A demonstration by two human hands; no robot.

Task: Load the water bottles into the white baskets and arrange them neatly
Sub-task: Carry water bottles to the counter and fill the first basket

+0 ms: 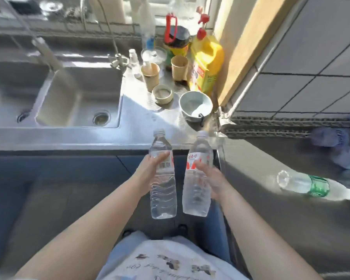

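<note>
Two water bottles are being held up side by side, close together but apart, in front of the near edge of a steel counter point(146, 110). The left hand point(150, 168) is wrapping its fingers around the labelled middle of the left bottle point(163, 178), a barcode showing beside the fingertips. The right hand point(210, 178) is gripping the right bottle point(196, 178) from its right side, thumb lying across the red and white label. Both bottles are clear and capped, standing nearly upright with their long axes running near to far in the view, caps pointing toward the counter and bases toward the person's body.

A third bottle with a green label point(311, 184) is lying on its side on a grey surface to the right, well apart from the hands. A double sink point(73, 98) is sitting to the far left. Behind the bottles, paper cups point(179, 67), a pale bowl point(196, 106) and a yellow jug point(208, 63) are crowding the sunlit counter, and grey wall tiles point(303, 57) are filling the far right. Blurred bluish shapes are sitting at the right edge; I cannot tell what they are.
</note>
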